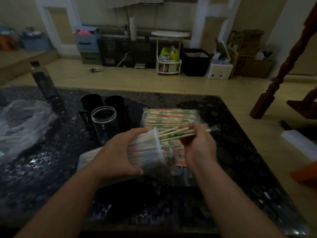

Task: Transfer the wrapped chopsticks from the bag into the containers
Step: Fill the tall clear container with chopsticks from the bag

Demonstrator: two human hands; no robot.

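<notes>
My left hand (118, 152) grips a clear plastic container (151, 150) tipped on its side, mouth to the right, packed with wrapped chopsticks. My right hand (199, 145) holds a small bunch of wrapped chopsticks (175, 133) whose ends sit in the container's mouth. Behind them lies a clear bag of wrapped chopsticks (169, 117) on the dark table (51, 169). More wrapped chopsticks (180, 157) lie under my right hand. An upright clear jar (105, 124) stands to the left, holding nothing.
Two black cups (103, 102) stand behind the clear jar. A dark bottle (43, 79) rises at the back left, with a crumpled clear plastic bag (22, 124) at the table's left. A white box (300, 141) and something orange (305, 172) sit at the right edge.
</notes>
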